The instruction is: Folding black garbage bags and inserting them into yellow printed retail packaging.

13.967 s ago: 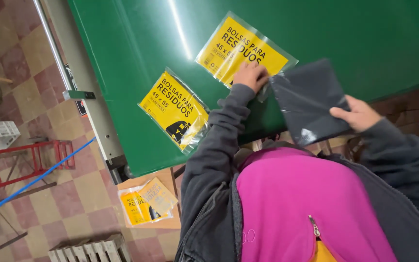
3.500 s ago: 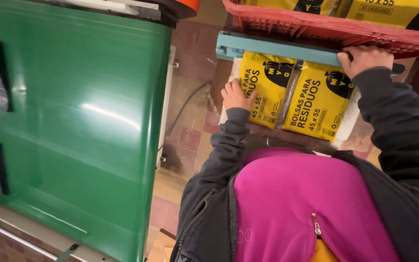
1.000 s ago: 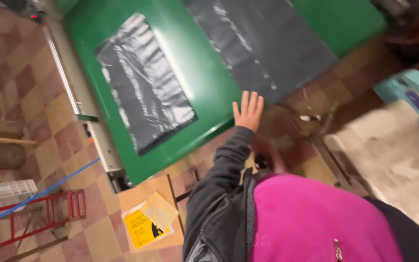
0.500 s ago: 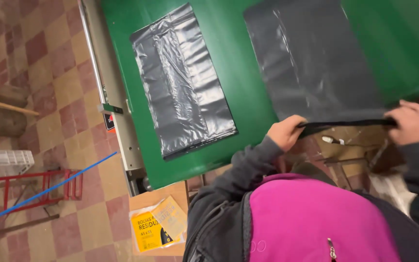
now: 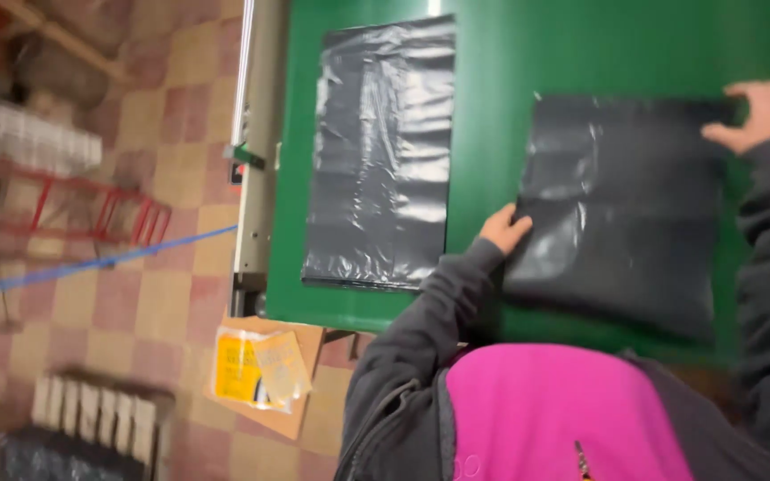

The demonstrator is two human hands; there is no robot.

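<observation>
1. Two black plastic bags lie on the green flat table top [image 5: 492, 107]: the folded black plastic bag [image 5: 626, 214] I'm handling on the right, and a longer flat black plastic bag [image 5: 385, 151] spread out to its left, w/ a strip of bare green between them.
2. My left hand [image 5: 503, 230] pinches the near-left corner of the folded bag, fingers closed on the edge.
3. My right hand [image 5: 757, 114] sits on the far-right corner, fingers curled over it; can't tell if it grips or just presses.
4. So the bag stretches between both hands, slightly tilted vs the table edge; its near edge comes close to the table's front edge, just ahead of my pink vest [image 5: 563, 419].
5. Risk, as I judge it: film is thin and slick, so a weak pinch on the left could let the corner slide out and the fold open up.
6. Risk: uneven pull btw hands could wrinkle or skew it.
7. Risk: it's near the front edge, so it may slide off toward me.
8. Below the table, a cardboard box holding yellow printed packets [image 5: 256, 374] sits on the checked tile floor [image 5: 135, 294], well apart from both hands.
</observation>
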